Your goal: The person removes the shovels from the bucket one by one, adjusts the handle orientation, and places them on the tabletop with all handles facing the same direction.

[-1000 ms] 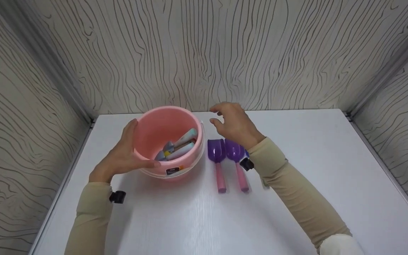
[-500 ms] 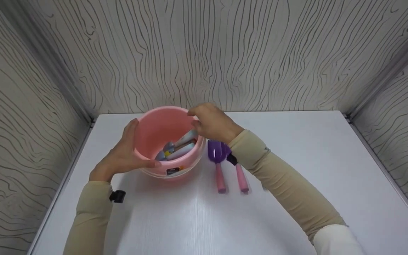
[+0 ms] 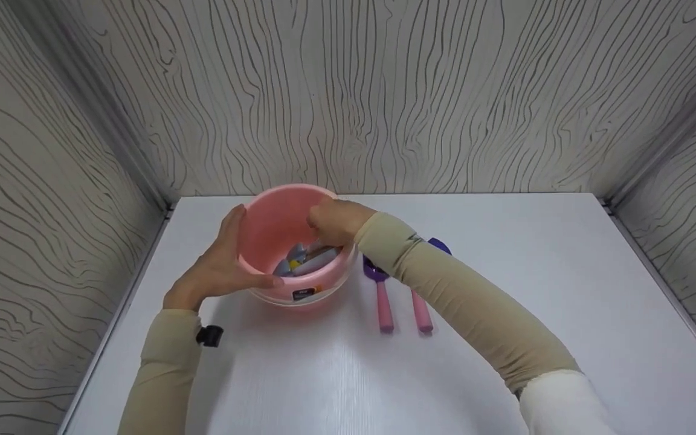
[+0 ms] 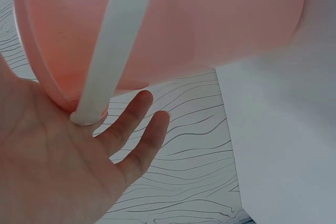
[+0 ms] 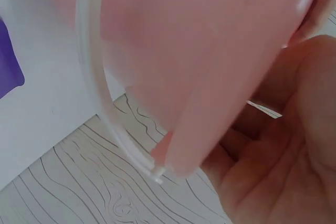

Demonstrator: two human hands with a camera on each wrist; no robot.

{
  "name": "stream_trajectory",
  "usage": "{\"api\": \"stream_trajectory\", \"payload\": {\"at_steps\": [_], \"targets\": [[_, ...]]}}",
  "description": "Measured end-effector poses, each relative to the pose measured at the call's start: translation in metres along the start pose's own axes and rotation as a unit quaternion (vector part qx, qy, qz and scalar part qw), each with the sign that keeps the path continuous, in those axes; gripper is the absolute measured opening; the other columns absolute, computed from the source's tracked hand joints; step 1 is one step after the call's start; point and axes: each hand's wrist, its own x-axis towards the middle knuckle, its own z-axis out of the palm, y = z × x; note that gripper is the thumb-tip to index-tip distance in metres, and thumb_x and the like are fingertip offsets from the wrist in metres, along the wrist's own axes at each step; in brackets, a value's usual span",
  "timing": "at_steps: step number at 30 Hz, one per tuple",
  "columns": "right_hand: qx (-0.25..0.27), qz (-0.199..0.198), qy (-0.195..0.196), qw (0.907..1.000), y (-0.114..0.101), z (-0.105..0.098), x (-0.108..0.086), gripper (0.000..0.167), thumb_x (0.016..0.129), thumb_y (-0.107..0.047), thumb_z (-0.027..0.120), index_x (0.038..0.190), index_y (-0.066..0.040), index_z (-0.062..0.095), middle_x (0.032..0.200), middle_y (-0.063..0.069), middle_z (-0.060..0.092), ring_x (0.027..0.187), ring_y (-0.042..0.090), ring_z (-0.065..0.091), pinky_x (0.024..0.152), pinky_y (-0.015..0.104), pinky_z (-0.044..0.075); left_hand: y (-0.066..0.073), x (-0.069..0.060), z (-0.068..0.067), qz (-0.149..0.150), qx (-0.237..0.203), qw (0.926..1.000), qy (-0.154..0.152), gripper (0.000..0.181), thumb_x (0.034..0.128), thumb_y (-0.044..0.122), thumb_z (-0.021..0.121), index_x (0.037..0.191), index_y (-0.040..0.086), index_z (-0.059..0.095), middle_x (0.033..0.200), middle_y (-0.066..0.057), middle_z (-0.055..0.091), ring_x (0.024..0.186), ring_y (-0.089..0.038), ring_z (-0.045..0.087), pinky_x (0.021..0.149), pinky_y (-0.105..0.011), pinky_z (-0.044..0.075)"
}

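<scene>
A pink bucket point(image 3: 275, 217) with a white handle point(image 4: 113, 51) stands at the back left of the table in the head view. My left hand point(image 3: 218, 266) holds its left rim, thumb along the front and fingers along the side. Two of those fingers extend free in the left wrist view. My right hand point(image 3: 339, 220) reaches over the right rim into the bucket; the bucket wall hides its fingertips in the right wrist view. Inside lie small tools with pale handles point(image 3: 318, 261) and grey heads point(image 3: 282, 267), partly covered by the right hand.
Right of the bucket, two purple scoops with pink handles lie side by side: a nearer scoop point(image 3: 385, 307) and another scoop point(image 3: 422, 312), both partly under the right forearm. The white table point(image 3: 299, 374) meets wood-patterned panels point(image 3: 348, 121) at the back and sides.
My right hand has moved left from beside the bucket, over its rim and down inside. The left hand keeps its hold. The head view has shifted slightly.
</scene>
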Motion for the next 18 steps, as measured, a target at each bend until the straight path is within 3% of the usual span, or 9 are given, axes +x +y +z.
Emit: {"api": "stream_trajectory", "payload": {"at_steps": [4,8,11,14,18], "targets": [[-0.029,0.006,-0.042,0.9987,-0.003,0.004,0.006,0.026,0.105,-0.028,0.070,0.103,-0.002,0.073,0.089,0.006,0.063,0.077,0.020,0.054,0.071,0.033,0.049,0.000,0.001,0.001,-0.007,0.010,0.9999,-0.003,0.151,0.0619,0.055,0.101,0.171,0.031,0.000,0.173,0.000,0.018,0.149,-0.030,0.043,0.118,-0.063,0.045],[-0.030,0.044,-0.057,0.9970,-0.011,0.006,0.004,0.025,0.106,-0.023,0.068,0.121,-0.003,0.072,0.107,0.010,0.071,0.084,0.022,0.060,0.073,0.035,0.052,0.001,0.002,0.003,-0.008,0.007,0.9999,-0.003,0.150,0.0611,0.055,0.101,0.171,0.032,0.001,0.171,0.001,0.022,0.149,-0.029,0.044,0.117,-0.063,0.046],[-0.039,0.050,-0.042,0.9971,-0.016,0.006,0.003,0.024,0.105,-0.021,0.070,0.125,-0.006,0.070,0.116,0.010,0.073,0.092,0.022,0.064,0.084,0.038,0.060,0.001,0.002,0.003,-0.006,0.004,1.0000,-0.002,0.150,0.0610,0.056,0.100,0.171,0.032,0.002,0.169,-0.001,0.025,0.148,-0.029,0.044,0.117,-0.064,0.046],[-0.061,0.035,-0.002,0.9975,-0.019,0.006,0.005,0.021,0.103,-0.020,0.074,0.119,-0.008,0.072,0.114,0.009,0.075,0.096,0.022,0.068,0.094,0.040,0.062,0.001,0.002,0.001,-0.006,0.005,1.0000,0.001,0.150,0.0607,0.058,0.100,0.171,0.032,0.002,0.169,-0.001,0.025,0.148,-0.030,0.044,0.117,-0.065,0.045],[-0.089,0.024,0.059,0.9940,-0.021,0.007,0.007,0.019,0.099,-0.018,0.079,0.115,-0.009,0.075,0.111,0.008,0.077,0.098,0.023,0.073,0.097,0.040,0.063,0.002,0.002,-0.002,-0.009,0.011,0.9999,0.002,0.151,0.0608,0.058,0.100,0.171,0.032,0.000,0.171,0.000,0.022,0.150,-0.030,0.043,0.119,-0.066,0.042]]}}
